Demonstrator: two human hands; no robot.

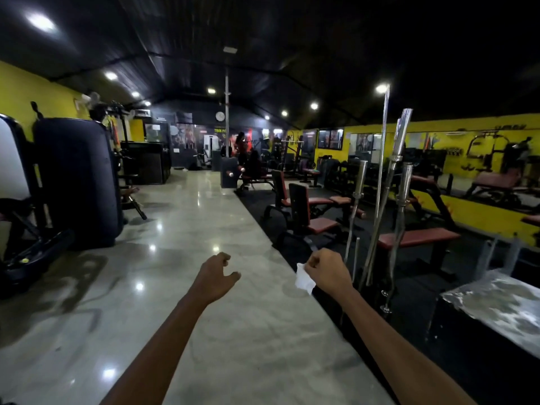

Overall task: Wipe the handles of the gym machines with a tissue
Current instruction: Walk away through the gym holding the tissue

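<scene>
Between machines, no handle under wipe yet. Nearest, right hand (328,271) fisted around the white tissue (304,278), crumpled and poking out on the thumb side, held in the air over the edge where the pale floor (204,229) meets the black mat (306,200). Left hand (214,276) beside it, loosely curled, holding nothing. Further right, upright steel bars (380,200) in a rack; beyond, red-padded benches (418,238); far left, a black weight machine (76,182). Next, probably: reaching a machine and wrapping the tissue round a handle.
</scene>
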